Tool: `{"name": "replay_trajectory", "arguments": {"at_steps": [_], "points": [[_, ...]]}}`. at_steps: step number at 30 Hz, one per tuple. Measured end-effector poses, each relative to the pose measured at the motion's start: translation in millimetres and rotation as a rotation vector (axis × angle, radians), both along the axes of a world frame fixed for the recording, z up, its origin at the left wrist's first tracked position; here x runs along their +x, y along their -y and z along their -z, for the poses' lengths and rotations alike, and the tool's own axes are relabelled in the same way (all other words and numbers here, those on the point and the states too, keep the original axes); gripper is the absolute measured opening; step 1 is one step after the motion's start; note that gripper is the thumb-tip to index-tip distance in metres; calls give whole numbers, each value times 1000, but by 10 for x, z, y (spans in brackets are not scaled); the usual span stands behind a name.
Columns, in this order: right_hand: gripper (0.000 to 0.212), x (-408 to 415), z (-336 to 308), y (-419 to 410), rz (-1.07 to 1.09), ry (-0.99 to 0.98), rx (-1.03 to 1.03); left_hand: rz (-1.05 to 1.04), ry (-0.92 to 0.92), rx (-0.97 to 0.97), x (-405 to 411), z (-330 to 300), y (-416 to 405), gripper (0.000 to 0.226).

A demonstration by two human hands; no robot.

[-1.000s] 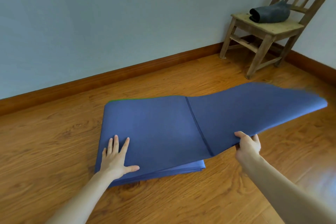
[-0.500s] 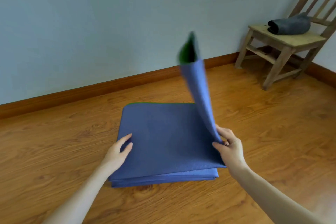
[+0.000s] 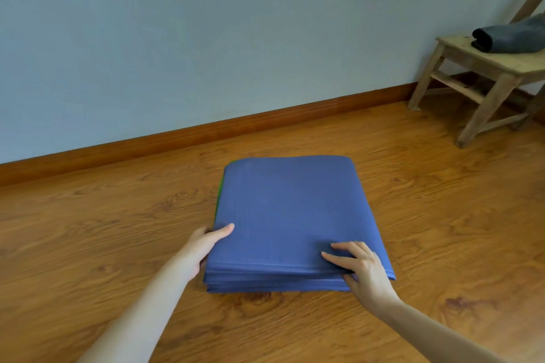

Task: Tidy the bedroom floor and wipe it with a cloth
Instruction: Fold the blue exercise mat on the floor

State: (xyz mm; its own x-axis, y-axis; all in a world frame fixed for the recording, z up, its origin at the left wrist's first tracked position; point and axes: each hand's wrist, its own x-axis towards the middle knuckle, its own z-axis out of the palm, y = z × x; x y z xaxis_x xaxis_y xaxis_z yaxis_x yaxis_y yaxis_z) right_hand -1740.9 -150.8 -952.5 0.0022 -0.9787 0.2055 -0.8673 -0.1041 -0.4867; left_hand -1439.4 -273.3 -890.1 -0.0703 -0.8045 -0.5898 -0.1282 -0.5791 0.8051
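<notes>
The left hand grips the folded blue mat at its eight-o'clock edge, apparently squaring the layers. The right hand lies at five o'clock, fingers spread open and flattening the top fold; its thumb is hidden.

The chair and dark cloth run off the right edge.
</notes>
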Motion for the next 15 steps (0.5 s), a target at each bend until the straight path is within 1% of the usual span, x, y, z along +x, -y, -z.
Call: {"name": "replay_trajectory", "arguments": {"at_steps": [2, 3, 5, 6, 8, 9, 10, 11, 12, 13, 14, 15], "points": [[66, 9, -14, -14, -42, -32, 28, -14, 110, -175, -106, -113, 8, 31], [60, 14, -32, -28, -77, -43, 55, -22, 154, -273, -116, -170, 40, 29], [49, 23, -137, -25, -147, -19, 74, -9, 186, -401, -64, -262, 134, 30], [47, 30, -218, -2, -157, 17, 72, 7, 189, -430, -15, -290, 173, 30], [51, 26, -357, 86, -142, 73, 34, 34, 203, -466, 72, -295, 201, 32], [51, 3, -385, 138, -116, 66, -16, 34, 208, -463, 99, -248, 192, 34], [49, -26, -403, 190, -63, 19, -56, 23, 220, -449, 116, -162, 171, 36], [49, -65, -386, 233, 15, -56, -54, 8, 245, -424, 127, -36, 130, 37], [52, -94, -372, 250, 111, -128, 35, -8, 300, -396, 136, 123, 75, 39], [56, -125, -322, 245, 188, -175, 200, -14, 380, -376, 142, 303, 16, 42], [62, -137, -273, 218, 223, -215, 387, -4, 466, -360, 147, 481, -42, 45], [66, -131, -220, 187, 221, -258, 511, 13, 544, -348, 142, 612, -99, 49]]}}
